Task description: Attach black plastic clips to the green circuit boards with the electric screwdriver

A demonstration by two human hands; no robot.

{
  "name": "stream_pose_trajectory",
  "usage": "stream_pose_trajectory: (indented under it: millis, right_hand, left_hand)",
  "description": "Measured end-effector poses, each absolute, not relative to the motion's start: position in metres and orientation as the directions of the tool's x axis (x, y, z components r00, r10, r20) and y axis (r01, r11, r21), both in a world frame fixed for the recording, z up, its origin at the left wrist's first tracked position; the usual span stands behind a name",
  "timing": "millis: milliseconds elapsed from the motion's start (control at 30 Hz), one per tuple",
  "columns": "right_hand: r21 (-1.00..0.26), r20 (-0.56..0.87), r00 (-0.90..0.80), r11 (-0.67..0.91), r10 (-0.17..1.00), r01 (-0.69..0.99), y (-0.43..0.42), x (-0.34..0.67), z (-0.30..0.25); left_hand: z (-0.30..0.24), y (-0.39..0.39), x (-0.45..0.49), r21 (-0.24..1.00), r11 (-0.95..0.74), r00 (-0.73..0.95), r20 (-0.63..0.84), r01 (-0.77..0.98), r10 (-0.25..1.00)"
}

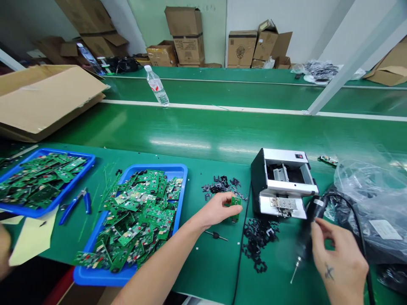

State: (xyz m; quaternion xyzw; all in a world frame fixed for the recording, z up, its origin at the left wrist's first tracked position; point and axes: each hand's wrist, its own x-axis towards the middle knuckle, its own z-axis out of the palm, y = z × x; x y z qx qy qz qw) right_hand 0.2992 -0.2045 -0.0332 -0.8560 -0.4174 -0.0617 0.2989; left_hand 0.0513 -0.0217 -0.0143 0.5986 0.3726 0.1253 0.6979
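The left hand [218,209] pinched a circuit board [236,201] at nine o'clock from the electric screwdriver [305,233], gripped in the right hand [341,254]; steadying the board and squaring the bit [295,270] to it seemed wisest.

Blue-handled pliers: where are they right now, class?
In the head view, the blue-handled pliers lie at the left, between the far-left blue tray and the middle blue tray, just right of the yellow paper.
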Motion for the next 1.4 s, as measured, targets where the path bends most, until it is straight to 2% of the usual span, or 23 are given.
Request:
stream_pose_trajectory:
  millis: [33,100,200,267,367,467,567,667,800,900,967,1033,1100,1167,1300,1400]
  right_hand:
    - [-0.441,0.392,0.517,-0.338,0.761,0.831,-0.210,0.287,-0.031]
    - [-0.401,0.375,0.250,-0.087,0.893,0.912,-0.223,0.265,-0.030]
    - [-0.258,0.310,-0.008,0.092,0.951,0.962,-0.238,0.242,-0.037]
    - [-0.154,0.308,-0.065,0.117,0.949,0.981,-0.245,0.233,-0.042]
    - [-0.068,0.321,-0.107,0.135,0.941,0.988,-0.248,0.229,-0.048]
    - [-0.039,0.333,-0.125,0.146,0.935,0.989,-0.248,0.228,-0.052]
    - [-0.061,0.342,-0.115,0.145,0.933,0.988,-0.250,0.226,-0.057]
    - [-0.130,0.323,-0.064,0.111,0.944,0.985,-0.253,0.220,-0.064]
    - [-0.362,0.275,0.015,0.088,0.961,0.928,-0.255,0.213,-0.070]
    - [-0.462,0.279,0.007,0.128,0.960,0.878,-0.248,0.218,-0.064]
    - [-0.572,0.252,0.075,0.085,0.965,0.816,-0.240,0.226,-0.054]
    - [-0.781,0.130,0.276,-0.073,0.953,0.620,-0.228,0.233,-0.045]
    - [-0.918,-0.050,0.451,-0.219,0.891,0.332,-0.216,0.235,-0.039]
    - [-0.951,-0.154,0.516,-0.268,0.843,0.153,-0.207,0.232,-0.039]
    - [-0.967,-0.207,0.516,-0.255,0.831,0.023,-0.200,0.221,-0.046]
    - [-0.963,-0.257,0.494,-0.263,0.831,-0.060,-0.204,0.217,-0.048]
  left_hand:
    - [-0.013,-0.022,0.052,0.931,0.247,0.707,-0.364,0.268,0.606]
    - [-0.010,-0.024,0.053,0.932,0.250,0.743,-0.360,0.262,0.564]
    - [-0.009,-0.027,0.055,0.918,0.276,0.757,-0.393,0.285,0.522]
    - [-0.010,-0.029,0.056,0.911,0.276,0.753,-0.409,0.306,0.515]
    - [-0.014,-0.032,0.056,0.918,0.228,0.764,-0.397,0.325,0.508]
    - [-0.014,-0.033,0.055,0.912,0.191,0.778,-0.408,0.362,0.477]
    - [-0.012,-0.034,0.054,0.899,0.170,0.785,-0.435,0.403,0.441]
    - [-0.009,-0.035,0.053,0.876,0.142,0.776,-0.476,0.461,0.414]
    - [-0.007,-0.035,0.052,0.860,0.116,0.776,-0.500,0.497,0.385]
    - [-0.004,-0.036,0.052,0.874,0.134,0.805,-0.482,0.466,0.346]
    - [-0.002,-0.038,0.052,0.898,0.148,0.844,-0.441,0.415,0.307]
    - [-0.002,-0.041,0.052,0.914,0.148,0.872,-0.405,0.378,0.274]
    - [-0.003,-0.045,0.052,0.920,0.138,0.888,-0.391,0.368,0.241]
    - [-0.005,-0.048,0.053,0.932,0.125,0.906,-0.360,0.340,0.224]
    - [-0.008,-0.051,0.055,0.969,0.056,0.932,-0.246,0.239,0.267]
    - [-0.008,-0.052,0.056,0.971,-0.028,0.925,-0.217,0.237,0.313]
